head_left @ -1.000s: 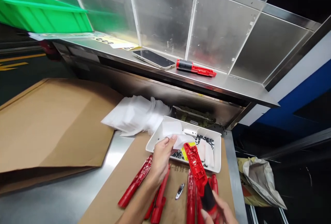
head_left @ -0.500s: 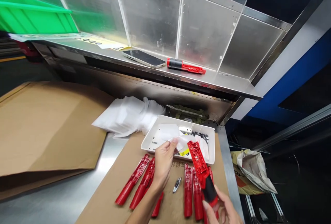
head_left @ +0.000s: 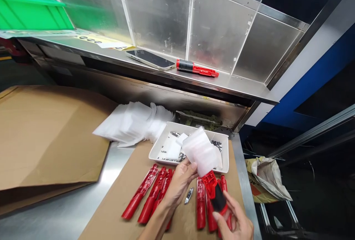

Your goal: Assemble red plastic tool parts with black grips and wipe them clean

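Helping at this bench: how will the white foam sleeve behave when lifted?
Probably very light and floppy: the white foam sleeve creases where the left hand pinches it. It likely slides easily, like the slumping white stack behind.

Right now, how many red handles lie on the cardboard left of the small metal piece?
3: leftmost handle, middle handle, third handle by the left forearm. More may hide under it.

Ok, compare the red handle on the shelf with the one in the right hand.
The shelf handle lies flat, black end left; the handle in the right hand tilts up, black end down, partly hidden by fingers. Both are red with a black section.
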Motion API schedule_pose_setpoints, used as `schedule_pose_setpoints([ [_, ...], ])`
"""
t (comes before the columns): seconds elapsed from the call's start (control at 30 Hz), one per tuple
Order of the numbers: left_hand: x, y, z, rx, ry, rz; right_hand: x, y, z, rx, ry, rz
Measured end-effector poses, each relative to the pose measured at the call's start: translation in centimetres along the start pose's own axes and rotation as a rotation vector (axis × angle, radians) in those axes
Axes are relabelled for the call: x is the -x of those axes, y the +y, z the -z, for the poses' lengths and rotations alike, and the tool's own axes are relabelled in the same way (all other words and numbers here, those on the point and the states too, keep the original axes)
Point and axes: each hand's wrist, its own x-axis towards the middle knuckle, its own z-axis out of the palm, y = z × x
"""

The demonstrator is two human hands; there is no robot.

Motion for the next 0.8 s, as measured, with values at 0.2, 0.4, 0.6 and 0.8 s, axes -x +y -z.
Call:
schedule_pose_setpoints([
  [0.2,0.7,-1.2,0.0,-0.021,-0.114,0.064,-0.1,0.1,-0.3,-0.173,-0.049,-0.023],
  [0.4,2.2,-0.5,0.9,-0.131,-0.153,0.214,-0.7,-0.6,0.3,-0.17,-0.05,-0.013],
  [0.6,3.3,-1.5,1.5,0.177,0.053,0.284,-1.1,-2.3,1.0,0.09,-0.033,0.148],
  [0.8,4.6,-3.4,0.7,0.509,0.198,0.474,-2.1,-3.9,1.8,0.087,-0.163,0.102],
])
